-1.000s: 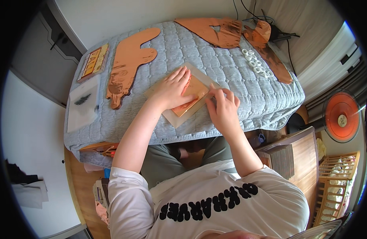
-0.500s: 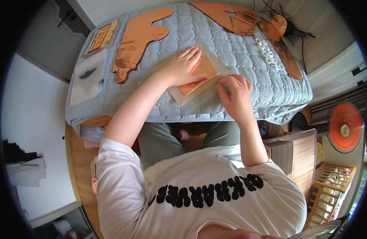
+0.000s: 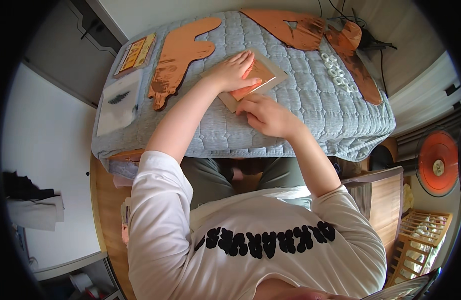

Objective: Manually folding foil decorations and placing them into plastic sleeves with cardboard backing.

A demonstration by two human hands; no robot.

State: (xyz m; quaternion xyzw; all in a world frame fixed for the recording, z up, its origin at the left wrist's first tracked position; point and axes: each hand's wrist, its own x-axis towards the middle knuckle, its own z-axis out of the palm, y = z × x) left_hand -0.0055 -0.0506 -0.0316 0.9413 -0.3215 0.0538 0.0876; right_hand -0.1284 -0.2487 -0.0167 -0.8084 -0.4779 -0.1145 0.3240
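A shiny copper-coloured sheet lies on a flat greyish-beige board, set at a slant on the quilted bed. My left hand presses flat on the sheet from the left, its fingers pointing away and its thumb stretched toward the right. Close to the board's near corner is my right hand. Its fingers are curled together at the near edge of the sheet, and whatever they pinch there is hidden.
Large copper-coloured cut-out shapes lie at the back left and back right. Several white rings sit at right. A clear plastic sleeve and a yellow-and-white pack lie at left. A red fan stands off the bed's right side.
My right hand has moved left, from beside the board's right side to its near corner. My left hand stays pressed on the copper-coloured sheet. The whole view has shifted slightly.
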